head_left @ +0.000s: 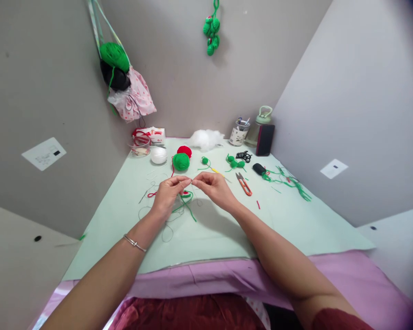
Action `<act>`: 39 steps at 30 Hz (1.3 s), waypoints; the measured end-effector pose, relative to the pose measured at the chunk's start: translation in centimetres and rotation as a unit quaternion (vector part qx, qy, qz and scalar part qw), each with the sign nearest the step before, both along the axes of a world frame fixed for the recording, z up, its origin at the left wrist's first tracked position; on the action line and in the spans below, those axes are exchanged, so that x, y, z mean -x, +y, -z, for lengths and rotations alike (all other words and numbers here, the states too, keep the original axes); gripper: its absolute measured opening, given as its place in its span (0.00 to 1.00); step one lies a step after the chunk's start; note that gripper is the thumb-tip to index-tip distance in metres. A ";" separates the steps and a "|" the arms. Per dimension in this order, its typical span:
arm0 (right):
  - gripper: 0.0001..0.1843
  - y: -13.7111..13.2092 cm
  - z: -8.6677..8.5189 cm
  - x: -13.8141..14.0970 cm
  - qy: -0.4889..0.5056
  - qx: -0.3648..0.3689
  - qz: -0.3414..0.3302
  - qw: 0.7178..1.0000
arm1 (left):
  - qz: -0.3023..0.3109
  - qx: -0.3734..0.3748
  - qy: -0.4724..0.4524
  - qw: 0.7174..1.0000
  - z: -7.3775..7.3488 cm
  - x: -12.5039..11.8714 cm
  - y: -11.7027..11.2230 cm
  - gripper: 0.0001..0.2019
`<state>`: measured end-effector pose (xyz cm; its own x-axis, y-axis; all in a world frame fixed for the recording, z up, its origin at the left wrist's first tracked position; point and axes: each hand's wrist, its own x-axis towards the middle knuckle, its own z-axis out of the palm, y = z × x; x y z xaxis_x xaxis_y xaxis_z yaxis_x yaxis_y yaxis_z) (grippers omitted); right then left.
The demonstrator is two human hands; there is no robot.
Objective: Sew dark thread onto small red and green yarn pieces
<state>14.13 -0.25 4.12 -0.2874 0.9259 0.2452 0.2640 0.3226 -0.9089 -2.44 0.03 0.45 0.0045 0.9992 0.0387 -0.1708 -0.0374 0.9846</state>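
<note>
My left hand (170, 191) and my right hand (213, 187) meet above the pale green mat (295, 224), fingertips pinched together at one spot. What they pinch is too small to name; it looks like a thread or needle. Below the left hand lies a small green and red crocheted piece (186, 197) with green yarn trailing from it. Thin dark thread loops over the mat beside my left wrist, which wears a metal bangle.
Green yarn ball (181, 162), red yarn (184, 150) and white ball (158, 155) sit behind my hands. Orange snips (243, 183) lie to the right, with green pompoms (235, 162), stuffing (206, 138), a pen cup (239, 133) and bottle (259, 124) farther back.
</note>
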 end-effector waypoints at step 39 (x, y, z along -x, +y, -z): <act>0.12 1.9 -1.7 -3.6 0.251 0.088 -0.029 0.964 | 0.221 -0.062 0.098 0.968 -1.3 0.0 -1.0 0.18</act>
<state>17.72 1.61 5.81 -0.2256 0.9521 0.2064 -0.2365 0.1520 -0.9597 -2.41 -0.96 1.80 0.4499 0.8859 0.1130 -0.0072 -0.1229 0.9924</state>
